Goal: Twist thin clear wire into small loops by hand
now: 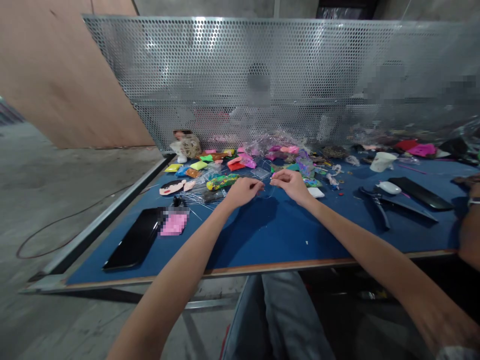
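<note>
Both hands are raised over the middle of the blue table [285, 235], a small gap between them. My left hand [245, 191] is closed, its fingertips pinched on something too small to make out. Opposite it, my right hand [288, 182] has thumb and forefinger pressed together; a thin clear thing seems to hang at the fingertips, but I cannot make it out. Just left of my left hand lies a green and yellow packet [222, 182]. A white piece [315, 192] rests beside my right wrist.
A black tray [133, 240] and a pink pixelated item [173, 224] lie at the left. Colourful packets line the back by a perforated metal screen [225, 65]. Pliers [377, 207], a black case [420, 193] and a white cup [382, 161] stand right, near another person's arm [470, 230].
</note>
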Available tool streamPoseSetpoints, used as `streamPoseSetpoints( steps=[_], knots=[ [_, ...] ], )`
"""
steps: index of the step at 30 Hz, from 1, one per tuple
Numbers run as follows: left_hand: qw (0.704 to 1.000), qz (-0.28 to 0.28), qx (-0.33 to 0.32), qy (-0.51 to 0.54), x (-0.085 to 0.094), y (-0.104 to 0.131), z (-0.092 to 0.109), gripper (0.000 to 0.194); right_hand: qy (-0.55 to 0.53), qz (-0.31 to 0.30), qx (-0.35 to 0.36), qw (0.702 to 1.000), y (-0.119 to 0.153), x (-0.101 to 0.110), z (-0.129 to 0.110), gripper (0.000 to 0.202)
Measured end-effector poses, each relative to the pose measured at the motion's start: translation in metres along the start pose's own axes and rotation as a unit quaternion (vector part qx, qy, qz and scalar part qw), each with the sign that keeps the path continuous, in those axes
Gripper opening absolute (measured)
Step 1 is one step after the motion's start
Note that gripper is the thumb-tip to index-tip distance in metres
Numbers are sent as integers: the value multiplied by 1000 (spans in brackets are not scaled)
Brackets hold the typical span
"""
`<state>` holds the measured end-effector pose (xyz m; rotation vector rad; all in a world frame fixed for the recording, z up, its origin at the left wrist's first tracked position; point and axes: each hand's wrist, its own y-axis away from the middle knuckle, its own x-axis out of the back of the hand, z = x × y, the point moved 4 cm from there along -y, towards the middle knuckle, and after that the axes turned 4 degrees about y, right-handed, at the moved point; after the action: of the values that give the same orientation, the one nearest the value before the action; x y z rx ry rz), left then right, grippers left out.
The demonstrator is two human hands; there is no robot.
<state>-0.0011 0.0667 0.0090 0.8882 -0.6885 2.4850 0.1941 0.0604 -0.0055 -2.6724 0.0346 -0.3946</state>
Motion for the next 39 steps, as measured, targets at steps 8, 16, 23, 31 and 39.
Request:
streamPoseSetpoints(
  steps=[8, 16, 23, 31, 39],
  knots=[
    [982, 162, -84, 51, 21, 3, 25, 38, 201, 2, 117, 973, 1, 12, -22, 16],
    [985, 76, -91, 129, 16, 2, 23, 34, 266, -45, 155, 950, -2, 14, -17, 25],
    [991, 73, -80, -81, 28, 3, 16, 33, 188, -85, 127, 970, -4, 9, -3, 25],
    [983, -5, -71, -169, 32, 1, 1, 48, 170, -97, 119, 973, -6, 7, 11, 24],
    [977, -23, -68, -201, 22, 1, 3, 38, 253, -70, 231, 937, -10, 22, 3, 22]
  ],
)
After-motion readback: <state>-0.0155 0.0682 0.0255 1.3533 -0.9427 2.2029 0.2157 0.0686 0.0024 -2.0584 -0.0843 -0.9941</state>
